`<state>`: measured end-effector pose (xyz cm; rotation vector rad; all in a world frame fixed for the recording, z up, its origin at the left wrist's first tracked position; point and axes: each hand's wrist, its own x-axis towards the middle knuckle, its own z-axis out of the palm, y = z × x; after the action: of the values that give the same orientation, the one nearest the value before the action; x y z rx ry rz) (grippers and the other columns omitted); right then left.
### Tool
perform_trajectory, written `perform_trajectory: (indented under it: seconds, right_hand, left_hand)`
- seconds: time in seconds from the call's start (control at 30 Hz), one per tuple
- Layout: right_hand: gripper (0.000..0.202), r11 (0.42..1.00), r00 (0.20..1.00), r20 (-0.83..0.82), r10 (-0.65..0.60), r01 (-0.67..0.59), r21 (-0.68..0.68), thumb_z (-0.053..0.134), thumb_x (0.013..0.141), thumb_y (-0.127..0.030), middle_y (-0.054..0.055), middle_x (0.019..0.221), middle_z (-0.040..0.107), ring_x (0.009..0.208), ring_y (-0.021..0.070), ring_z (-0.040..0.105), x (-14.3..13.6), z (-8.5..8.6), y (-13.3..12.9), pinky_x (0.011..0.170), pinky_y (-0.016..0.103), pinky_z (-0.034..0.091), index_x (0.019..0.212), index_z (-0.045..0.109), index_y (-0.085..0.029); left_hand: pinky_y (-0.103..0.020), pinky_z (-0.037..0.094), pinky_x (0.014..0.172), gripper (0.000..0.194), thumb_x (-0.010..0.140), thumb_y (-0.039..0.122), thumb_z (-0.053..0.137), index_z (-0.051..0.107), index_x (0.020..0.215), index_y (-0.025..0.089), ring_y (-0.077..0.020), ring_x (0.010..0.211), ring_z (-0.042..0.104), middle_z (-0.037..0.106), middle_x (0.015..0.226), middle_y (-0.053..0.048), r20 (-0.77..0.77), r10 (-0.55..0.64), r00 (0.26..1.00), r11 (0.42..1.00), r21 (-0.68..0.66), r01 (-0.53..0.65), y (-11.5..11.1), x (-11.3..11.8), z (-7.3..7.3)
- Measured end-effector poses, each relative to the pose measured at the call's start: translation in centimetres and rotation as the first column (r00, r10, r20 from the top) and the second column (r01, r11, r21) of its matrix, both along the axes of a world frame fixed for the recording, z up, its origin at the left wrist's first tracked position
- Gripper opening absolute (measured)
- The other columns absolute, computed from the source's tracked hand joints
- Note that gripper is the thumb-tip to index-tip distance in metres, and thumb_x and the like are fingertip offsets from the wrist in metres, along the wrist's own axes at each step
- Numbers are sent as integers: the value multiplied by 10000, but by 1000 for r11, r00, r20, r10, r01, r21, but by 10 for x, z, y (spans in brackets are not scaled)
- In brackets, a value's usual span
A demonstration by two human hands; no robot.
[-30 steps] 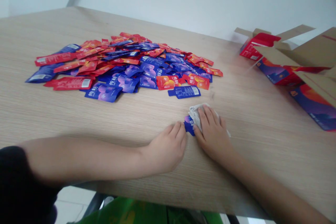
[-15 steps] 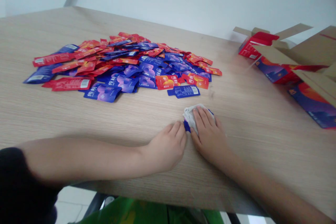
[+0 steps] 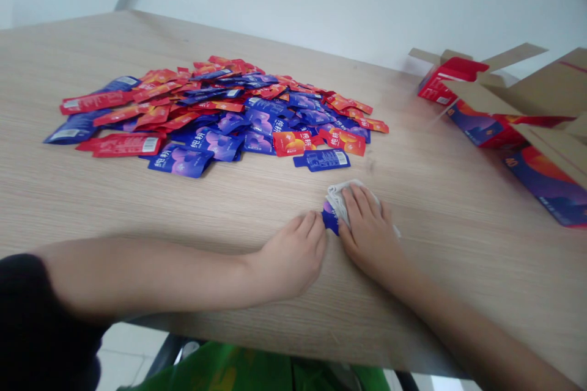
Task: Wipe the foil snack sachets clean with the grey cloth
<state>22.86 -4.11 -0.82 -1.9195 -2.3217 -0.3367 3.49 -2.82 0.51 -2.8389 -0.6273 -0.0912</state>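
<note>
My left hand is closed, its fingertips pinching the near-left end of a small blue pouch on the table. Over most of that pouch lies a folded white cloth. My right hand holds the cloth under its fingers and presses it down on the pouch. The rest of the pouch is hidden beneath cloth and hand. Just beyond my hands another blue pouch lies flat, its barcode side up, at the front of a heap of red and blue pouches.
Open printed cartons stand to the right, flaps spread: a small red one at the back, and larger blue-and-red ones nearer. The wooden table meets a pale wall behind. Its front edge runs just above my lap.
My right hand and the cloth have slid slightly to the right, so more of the blue pouch's left end shows. My left hand keeps its pinch in nearly the same spot.
</note>
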Motion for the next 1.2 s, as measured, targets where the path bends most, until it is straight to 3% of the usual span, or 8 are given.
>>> perform_trajectory:
  seconds: [0.13,0.23,0.57,0.8,1.2]
  right_hand:
    - [532,990,991,-40,131,-132,-40,360,958,-319,160,1540,363,1422,295,278,-14,3,-4,1114,505,224,1435,410,-87]
    - [529,987,987,-58,152,-155,-50,363,960,-320,143,1546,360,1423,282,280,-16,3,-5,1115,498,222,1441,408,-102]
    - [540,999,999,23,-38,39,-26,332,968,-344,150,1516,404,1389,285,341,11,3,3,1057,493,318,1440,390,-89]
    - [526,998,997,35,-68,68,-1,319,968,-331,163,1507,408,1389,297,338,13,1,5,1056,511,314,1428,397,-89]
    - [523,989,990,-43,137,-138,-42,369,952,-315,139,1547,357,1426,282,278,-15,2,-5,1100,499,250,1433,417,-116]
  left_hand:
    - [-453,412,1019,414,895,279,493,628,1169,-2,-355,1185,556,607,1259,-244,7,-22,1000,1000,4,22,2,0,1]
    - [-454,413,1019,389,892,275,502,646,1137,10,-353,1170,562,619,1239,-235,-1,-27,1000,1000,11,27,3,0,3]
    - [-432,437,994,466,901,279,468,584,1233,-28,-349,1192,547,589,1285,-238,-5,-5,1000,1000,-3,5,2,0,3]
    - [-433,432,999,459,904,276,458,582,1232,-20,-349,1201,540,580,1302,-234,-10,4,1000,1000,-9,-4,2,1,3]
    - [-449,425,1000,380,894,275,500,656,1118,11,-357,1158,563,623,1222,-236,24,-23,999,1000,-5,23,3,1,1]
